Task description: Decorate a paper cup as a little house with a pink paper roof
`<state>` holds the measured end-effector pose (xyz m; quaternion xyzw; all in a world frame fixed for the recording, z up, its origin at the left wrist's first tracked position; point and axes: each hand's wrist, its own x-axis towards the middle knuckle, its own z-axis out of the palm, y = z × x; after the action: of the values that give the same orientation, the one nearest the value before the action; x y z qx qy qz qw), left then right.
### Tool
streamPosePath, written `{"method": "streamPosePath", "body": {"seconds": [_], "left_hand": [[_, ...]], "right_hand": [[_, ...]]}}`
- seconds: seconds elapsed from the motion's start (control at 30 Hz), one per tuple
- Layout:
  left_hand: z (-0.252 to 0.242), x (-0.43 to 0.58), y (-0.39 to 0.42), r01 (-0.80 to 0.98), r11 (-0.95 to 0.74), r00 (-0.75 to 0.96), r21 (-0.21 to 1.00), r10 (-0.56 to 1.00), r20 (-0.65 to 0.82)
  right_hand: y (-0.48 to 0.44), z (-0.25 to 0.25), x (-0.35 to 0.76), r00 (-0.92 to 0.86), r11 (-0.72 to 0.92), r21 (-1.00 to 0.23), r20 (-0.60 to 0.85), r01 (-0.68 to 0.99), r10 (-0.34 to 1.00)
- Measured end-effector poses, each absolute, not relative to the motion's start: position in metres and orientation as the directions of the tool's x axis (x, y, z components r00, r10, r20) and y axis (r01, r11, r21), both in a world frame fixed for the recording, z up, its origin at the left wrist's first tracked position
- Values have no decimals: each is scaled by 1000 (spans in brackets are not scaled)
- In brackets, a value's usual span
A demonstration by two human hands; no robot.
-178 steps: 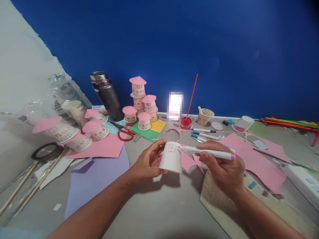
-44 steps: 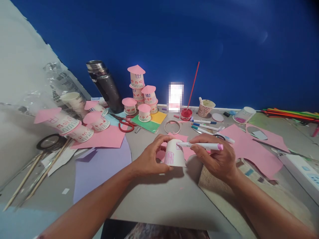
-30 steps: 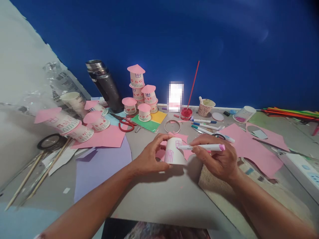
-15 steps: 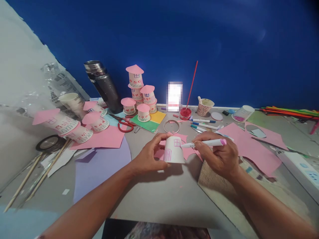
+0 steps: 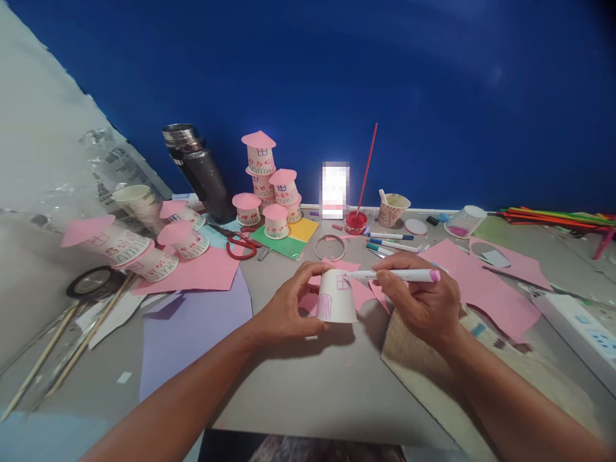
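My left hand (image 5: 293, 305) grips an upside-down white paper cup (image 5: 338, 305) between thumb and fingers, over the grey table. A purple-pink window and a scribbled door shape are drawn on the cup's side. In my right hand (image 5: 423, 298) is a white felt-tip marker (image 5: 397, 275) with a pink end, held like a pen. Its tip meets the cup at the drawn window. Pink paper scraps (image 5: 366, 296) lie behind the cup. To the left stand decorated paper-cup towers (image 5: 262, 160) with pink cone roofs.
Red-handled scissors (image 5: 242, 247), a roll of tape (image 5: 330, 248) and several markers (image 5: 392, 242) lie farther back. A dark steel flask (image 5: 199, 170) leans near the blue wall. A red jar (image 5: 356, 222) holds a red stick. At right are pink paper (image 5: 500, 292) and a power strip (image 5: 584, 330).
The marker tip has shifted slightly up and left along the window on the cup. The whole view has tilted a little, and my left hand still holds the cup.
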<state>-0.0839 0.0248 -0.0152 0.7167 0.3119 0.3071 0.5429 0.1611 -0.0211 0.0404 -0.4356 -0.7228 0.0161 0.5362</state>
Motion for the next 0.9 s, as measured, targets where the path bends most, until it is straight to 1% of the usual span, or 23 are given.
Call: {"method": "streamPosePath", "body": {"seconds": [0.23,0.4,0.53,0.7,0.83,0.9], "left_hand": [[-13,-82,23,128,-226,643,966,760,93],[-14,-81,22,115,-266,651,957,748,130],[-13,-80,22,113,-266,652,957,747,131],[-12,-80,22,106,-308,649,946,742,168],[-13,-80,23,102,-308,655,946,736,169],[-14,-80,23,108,-298,656,949,739,157]], "right_hand": [[-19,39,161,-98,669,-448,785,593,612],[-19,39,161,-120,680,-443,781,585,612],[-20,40,161,-130,653,-453,754,608,644],[-21,42,161,-60,587,-478,740,653,670],[-20,40,160,-98,650,-458,768,607,633],[-20,40,159,-114,653,-455,762,605,637]]}}
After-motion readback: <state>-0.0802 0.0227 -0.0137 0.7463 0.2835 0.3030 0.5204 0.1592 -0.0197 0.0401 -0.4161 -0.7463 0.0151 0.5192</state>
